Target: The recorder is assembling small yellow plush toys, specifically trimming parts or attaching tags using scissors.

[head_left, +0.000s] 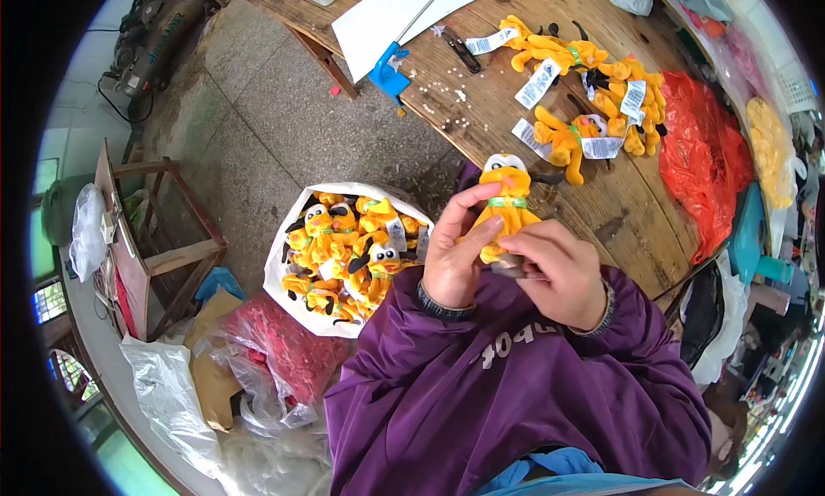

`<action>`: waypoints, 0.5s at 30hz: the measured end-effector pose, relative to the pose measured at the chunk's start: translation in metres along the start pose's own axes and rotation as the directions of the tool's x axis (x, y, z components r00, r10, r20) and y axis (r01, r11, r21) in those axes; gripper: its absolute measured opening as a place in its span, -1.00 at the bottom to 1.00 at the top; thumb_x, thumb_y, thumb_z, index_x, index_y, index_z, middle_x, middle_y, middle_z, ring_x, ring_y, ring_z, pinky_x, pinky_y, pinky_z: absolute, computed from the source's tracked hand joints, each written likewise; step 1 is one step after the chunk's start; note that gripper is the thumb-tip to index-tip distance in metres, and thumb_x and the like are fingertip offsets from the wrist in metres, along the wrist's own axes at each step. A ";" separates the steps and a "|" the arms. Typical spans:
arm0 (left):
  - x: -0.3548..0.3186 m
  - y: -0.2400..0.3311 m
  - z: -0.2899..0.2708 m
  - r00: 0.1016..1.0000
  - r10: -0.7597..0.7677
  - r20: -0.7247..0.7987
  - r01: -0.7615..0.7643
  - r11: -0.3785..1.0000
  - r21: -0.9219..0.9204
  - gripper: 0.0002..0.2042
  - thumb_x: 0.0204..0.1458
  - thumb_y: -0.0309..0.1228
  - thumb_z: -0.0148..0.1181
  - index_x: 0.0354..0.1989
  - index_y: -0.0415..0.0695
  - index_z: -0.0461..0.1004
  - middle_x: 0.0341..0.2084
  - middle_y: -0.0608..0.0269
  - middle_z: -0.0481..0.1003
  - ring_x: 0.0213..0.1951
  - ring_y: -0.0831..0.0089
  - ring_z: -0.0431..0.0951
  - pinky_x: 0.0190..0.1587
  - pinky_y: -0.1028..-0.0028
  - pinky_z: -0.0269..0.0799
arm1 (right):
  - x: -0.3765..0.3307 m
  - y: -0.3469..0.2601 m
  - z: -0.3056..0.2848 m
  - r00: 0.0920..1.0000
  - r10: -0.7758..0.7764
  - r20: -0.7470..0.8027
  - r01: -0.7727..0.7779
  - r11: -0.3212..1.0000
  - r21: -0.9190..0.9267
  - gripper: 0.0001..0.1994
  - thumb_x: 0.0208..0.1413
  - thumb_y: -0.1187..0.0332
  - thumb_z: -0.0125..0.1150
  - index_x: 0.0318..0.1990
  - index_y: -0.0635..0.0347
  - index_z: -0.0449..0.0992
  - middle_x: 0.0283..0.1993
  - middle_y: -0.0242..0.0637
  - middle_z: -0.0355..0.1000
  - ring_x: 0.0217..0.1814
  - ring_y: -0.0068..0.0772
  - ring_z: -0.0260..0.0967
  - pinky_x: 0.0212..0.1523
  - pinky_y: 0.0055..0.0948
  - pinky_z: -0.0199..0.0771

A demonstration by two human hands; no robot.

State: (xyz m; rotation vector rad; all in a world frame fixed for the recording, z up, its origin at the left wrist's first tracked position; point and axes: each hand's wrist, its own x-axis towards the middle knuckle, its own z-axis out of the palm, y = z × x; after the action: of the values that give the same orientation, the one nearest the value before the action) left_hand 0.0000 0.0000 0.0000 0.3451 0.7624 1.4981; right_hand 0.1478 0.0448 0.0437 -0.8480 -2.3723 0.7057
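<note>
Left fingers (pixel 471 211) wrapped round a yellow plush dog (pixel 505 205), pinching its body; right hand (pixel 557 272) closed on its lower end with a small dark tool — hard to identify. Soft, light, squashy — best gripped mid-body. Held above bench (pixel 601 204) edge, right of toy-filled sack (pixel 344 247). Legs hidden behind the hands.

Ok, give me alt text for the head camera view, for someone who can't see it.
Both hands, left hand and right hand, hold a yellow plush dog over a wooden table. More tagged plush dogs lie on the table, and a white bag on the floor holds more.
</note>
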 end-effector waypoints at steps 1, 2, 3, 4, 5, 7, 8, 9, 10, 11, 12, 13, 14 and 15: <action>-0.002 -0.001 -0.002 1.000 0.013 -0.023 -0.013 0.999 0.030 -0.61 0.12 -0.67 0.03 0.16 -0.22 0.35 0.07 0.08 0.42 0.00 0.47 0.39 0.08 0.59 0.26 | 0.004 0.001 -0.004 0.998 0.053 -0.033 -0.050 0.995 0.084 -0.66 -0.03 0.50 0.27 -0.03 0.18 0.53 -0.26 -0.30 0.45 -0.44 -0.33 0.39 -0.48 -0.46 0.37; -0.004 -0.001 -0.002 0.999 0.030 -0.044 -0.027 0.998 0.058 -0.61 0.10 -0.69 0.04 0.14 -0.23 0.36 0.03 0.11 0.43 -0.03 0.49 0.41 0.05 0.60 0.28 | 0.008 0.001 -0.009 0.992 0.107 -0.061 -0.095 0.981 0.167 -0.66 -0.04 0.52 0.27 -0.04 0.20 0.53 -0.27 -0.30 0.45 -0.47 -0.35 0.36 -0.51 -0.48 0.33; -0.006 0.000 -0.002 0.997 0.046 -0.064 -0.040 0.995 0.087 -0.61 0.08 -0.72 0.06 0.12 -0.23 0.37 0.00 0.14 0.45 -0.06 0.50 0.42 0.02 0.60 0.30 | 0.010 0.002 -0.012 0.983 0.162 -0.085 -0.137 0.959 0.249 -0.67 -0.04 0.53 0.27 -0.05 0.22 0.53 -0.29 -0.30 0.44 -0.51 -0.36 0.33 -0.54 -0.51 0.30; -0.008 0.000 -0.002 0.994 0.063 -0.084 -0.053 0.992 0.116 -0.61 0.06 -0.74 0.07 0.10 -0.24 0.39 -0.04 0.17 0.47 -0.09 0.52 0.43 0.00 0.61 0.32 | 0.011 0.001 -0.015 0.970 0.219 -0.103 -0.174 0.927 0.331 -0.68 -0.04 0.54 0.27 -0.06 0.24 0.53 -0.31 -0.30 0.44 -0.54 -0.38 0.31 -0.57 -0.54 0.26; -0.010 0.001 0.000 0.995 0.061 -0.084 -0.051 0.992 0.118 -0.61 0.06 -0.74 0.07 0.10 -0.24 0.39 -0.04 0.17 0.47 -0.09 0.52 0.43 0.00 0.61 0.32 | 0.011 0.001 -0.017 0.970 0.221 -0.104 -0.176 0.927 0.332 -0.68 -0.04 0.54 0.27 -0.06 0.24 0.53 -0.31 -0.30 0.44 -0.54 -0.38 0.31 -0.57 -0.54 0.26; -0.014 0.007 0.009 0.988 0.128 -0.087 -0.109 0.975 0.194 -0.61 0.04 -0.75 0.08 0.08 -0.24 0.40 -0.06 0.18 0.48 -0.11 0.53 0.44 -0.03 0.61 0.33 | 0.010 0.001 -0.020 0.965 0.223 -0.138 -0.180 0.946 0.271 -0.67 -0.06 0.52 0.29 -0.07 0.25 0.53 -0.36 -0.30 0.43 -0.57 -0.39 0.28 -0.59 -0.54 0.24; -0.015 0.010 0.013 0.983 0.160 -0.086 -0.137 0.963 0.232 -0.61 0.03 -0.76 0.09 0.07 -0.24 0.40 -0.07 0.19 0.48 -0.13 0.54 0.44 -0.04 0.61 0.33 | 0.009 0.001 -0.022 0.962 0.223 -0.155 -0.183 0.954 0.239 -0.67 -0.06 0.52 0.30 -0.07 0.25 0.53 -0.38 -0.31 0.43 -0.59 -0.40 0.27 -0.60 -0.54 0.23; -0.016 0.012 0.016 0.978 0.193 -0.084 -0.164 0.949 0.269 -0.61 0.02 -0.77 0.09 0.06 -0.25 0.41 -0.08 0.20 0.48 -0.14 0.54 0.44 -0.05 0.62 0.34 | 0.008 0.001 -0.023 0.959 0.223 -0.172 -0.186 0.960 0.207 -0.67 -0.07 0.51 0.32 -0.07 0.25 0.53 -0.40 -0.31 0.42 -0.60 -0.41 0.25 -0.61 -0.54 0.21; -0.016 0.013 0.018 0.978 0.192 -0.084 -0.163 0.949 0.270 -0.61 0.02 -0.77 0.09 0.06 -0.25 0.41 -0.08 0.20 0.48 -0.14 0.54 0.44 -0.05 0.62 0.34 | 0.008 0.000 -0.024 0.959 0.224 -0.173 -0.187 0.960 0.208 -0.67 -0.07 0.51 0.32 -0.07 0.25 0.53 -0.40 -0.31 0.42 -0.60 -0.41 0.25 -0.61 -0.54 0.21; -0.016 0.013 0.019 0.975 0.206 -0.084 -0.176 0.945 0.274 -0.61 0.02 -0.77 0.10 0.06 -0.25 0.41 -0.09 0.20 0.48 -0.14 0.54 0.44 -0.05 0.62 0.34 | 0.008 0.000 -0.025 0.964 0.195 -0.179 -0.168 0.974 0.153 -0.67 -0.07 0.50 0.32 -0.08 0.25 0.53 -0.42 -0.31 0.42 -0.61 -0.41 0.25 -0.61 -0.53 0.21; -0.016 0.014 0.021 0.972 0.220 -0.084 -0.189 0.942 0.279 -0.61 0.02 -0.77 0.10 0.06 -0.25 0.41 -0.09 0.19 0.48 -0.15 0.54 0.45 -0.06 0.62 0.34 | 0.008 -0.001 -0.026 0.969 0.164 -0.184 -0.149 0.984 0.096 -0.66 -0.08 0.50 0.33 -0.08 0.25 0.53 -0.43 -0.31 0.41 -0.62 -0.42 0.25 -0.61 -0.53 0.21; -0.016 0.014 0.022 0.969 0.234 -0.084 -0.202 0.938 0.283 -0.61 0.02 -0.77 0.10 0.05 -0.25 0.41 -0.09 0.19 0.48 -0.16 0.55 0.45 -0.07 0.63 0.35 | 0.008 -0.001 -0.028 0.973 0.134 -0.187 -0.129 0.991 0.039 -0.66 -0.09 0.49 0.34 -0.08 0.25 0.53 -0.44 -0.31 0.41 -0.62 -0.42 0.24 -0.61 -0.52 0.21; -0.015 0.015 0.024 0.965 0.248 -0.083 -0.215 0.934 0.287 -0.61 0.02 -0.76 0.11 0.05 -0.24 0.41 -0.09 0.19 0.48 -0.16 0.55 0.45 -0.07 0.63 0.35 | 0.008 -0.001 -0.029 0.977 0.103 -0.188 -0.108 0.994 -0.019 -0.66 -0.09 0.48 0.35 -0.08 0.24 0.53 -0.46 -0.32 0.41 -0.63 -0.42 0.24 -0.61 -0.51 0.21; -0.015 0.015 0.027 0.966 0.247 -0.082 -0.214 0.934 0.287 -0.61 0.02 -0.76 0.11 0.05 -0.24 0.41 -0.09 0.19 0.48 -0.16 0.55 0.45 -0.07 0.63 0.35 | 0.008 -0.001 -0.030 0.976 0.104 -0.189 -0.109 0.994 -0.019 -0.66 -0.09 0.48 0.35 -0.08 0.24 0.53 -0.46 -0.32 0.41 -0.63 -0.42 0.24 -0.61 -0.51 0.21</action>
State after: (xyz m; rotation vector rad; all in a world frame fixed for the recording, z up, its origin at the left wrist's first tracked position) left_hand 0.0071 -0.0065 0.0326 0.5778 1.0590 1.6451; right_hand 0.1609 0.0587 0.0687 -1.0145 -2.1866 0.6052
